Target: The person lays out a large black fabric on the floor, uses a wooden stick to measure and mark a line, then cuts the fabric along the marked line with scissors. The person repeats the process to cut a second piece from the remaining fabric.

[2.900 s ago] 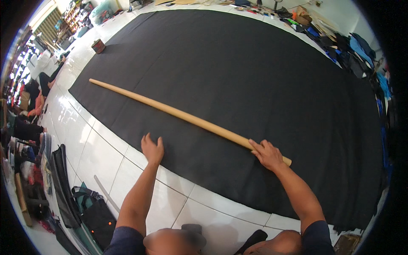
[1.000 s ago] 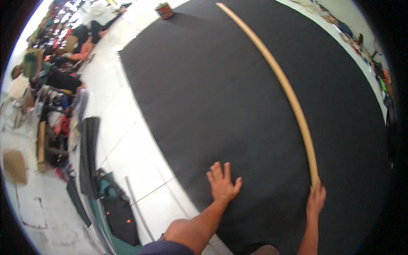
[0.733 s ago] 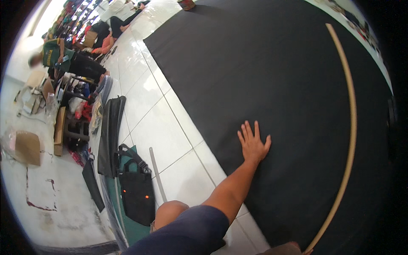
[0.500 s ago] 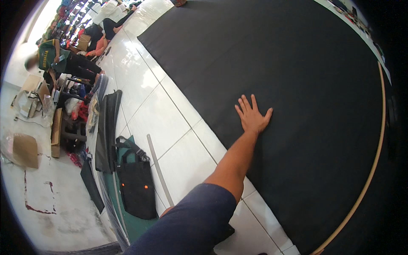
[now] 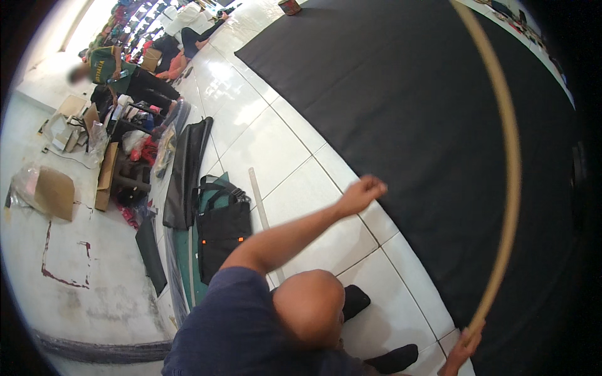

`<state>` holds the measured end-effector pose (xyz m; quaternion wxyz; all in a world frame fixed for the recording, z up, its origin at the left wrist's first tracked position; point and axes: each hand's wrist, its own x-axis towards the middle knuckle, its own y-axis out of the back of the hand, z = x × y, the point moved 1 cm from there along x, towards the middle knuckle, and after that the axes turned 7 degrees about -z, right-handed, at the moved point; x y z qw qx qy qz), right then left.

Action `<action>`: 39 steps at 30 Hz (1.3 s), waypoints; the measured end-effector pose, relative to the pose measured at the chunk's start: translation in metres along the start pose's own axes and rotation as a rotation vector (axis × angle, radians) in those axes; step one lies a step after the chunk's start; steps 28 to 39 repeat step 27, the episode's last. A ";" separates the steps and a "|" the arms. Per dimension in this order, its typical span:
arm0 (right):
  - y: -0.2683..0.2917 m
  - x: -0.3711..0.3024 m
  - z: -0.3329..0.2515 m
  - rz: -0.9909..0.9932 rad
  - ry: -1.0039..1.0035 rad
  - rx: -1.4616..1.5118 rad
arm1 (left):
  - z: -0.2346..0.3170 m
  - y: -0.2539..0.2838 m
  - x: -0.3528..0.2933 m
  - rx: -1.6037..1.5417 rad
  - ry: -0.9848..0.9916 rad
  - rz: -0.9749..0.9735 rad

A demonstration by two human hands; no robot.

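Observation:
A wide sheet of black material (image 5: 389,94) lies spread over the tiled floor. My left hand (image 5: 364,195) hovers by its near left edge, fingers curled in, with nothing visible in them. At the lower right, my right hand (image 5: 464,348) grips one end of a long wooden strip (image 5: 511,163). The strip reaches away across the sheet to the top of the view and looks bowed in this lens. My bent knee (image 5: 310,307) and dark-socked feet rest beside the sheet.
On the left lie a black bag with straps (image 5: 222,241), a grey metal ruler (image 5: 258,200) and a folded dark sheet (image 5: 188,172). A person in a green shirt (image 5: 103,66) stands among boxes and bags; another person sits farther back. A small tin (image 5: 290,7) sits at the far edge.
My left hand has come off the black sheet, drawn back toward me, and curled its fingers. The wooden strip has shifted left over the sheet, and my right hand now shows holding it.

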<state>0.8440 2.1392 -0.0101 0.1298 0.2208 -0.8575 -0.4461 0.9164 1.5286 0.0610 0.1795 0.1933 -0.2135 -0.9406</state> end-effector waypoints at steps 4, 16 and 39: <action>-0.031 0.043 -0.138 -0.464 0.048 0.372 | -0.007 -0.063 -0.096 -0.357 0.341 -0.465; -0.063 0.014 -0.185 -0.793 0.262 0.415 | -0.115 -0.078 -0.130 -0.680 0.532 -0.019; 0.015 -0.089 0.109 0.227 -0.443 0.153 | -0.155 0.064 -0.050 0.144 0.630 0.673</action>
